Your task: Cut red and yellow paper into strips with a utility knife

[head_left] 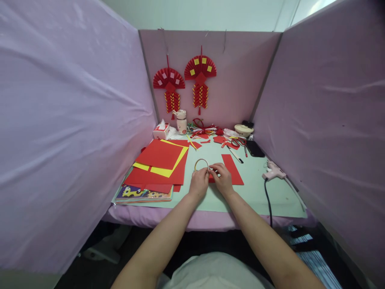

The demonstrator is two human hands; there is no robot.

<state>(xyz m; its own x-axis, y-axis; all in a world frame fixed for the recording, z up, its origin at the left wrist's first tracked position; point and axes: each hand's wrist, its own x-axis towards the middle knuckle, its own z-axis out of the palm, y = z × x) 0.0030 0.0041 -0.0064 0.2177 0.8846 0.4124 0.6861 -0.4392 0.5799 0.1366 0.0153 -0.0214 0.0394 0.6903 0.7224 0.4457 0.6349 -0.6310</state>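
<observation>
My left hand (199, 184) is closed on a roll of tape (201, 160), a thin pale ring held upright above the table. My right hand (221, 178) pinches at the right edge of that ring, its fingertips close to those of my left hand. A loose tape end between the fingertips is too small to make out. Under and beside my right hand lies red paper (233, 170), a strip of it reaching out past the fingers. Left of my hands is a stack of red paper sheets (159, 154) with yellow paper (164, 171) between them.
A patterned paper pad (144, 193) lies under the stack. On the right are a glue gun (274, 171) with its cord, a black phone (255, 148), a craft knife (235, 154) and scissors (238, 142). A bottle (181, 122) and tissue box (161, 131) stand behind.
</observation>
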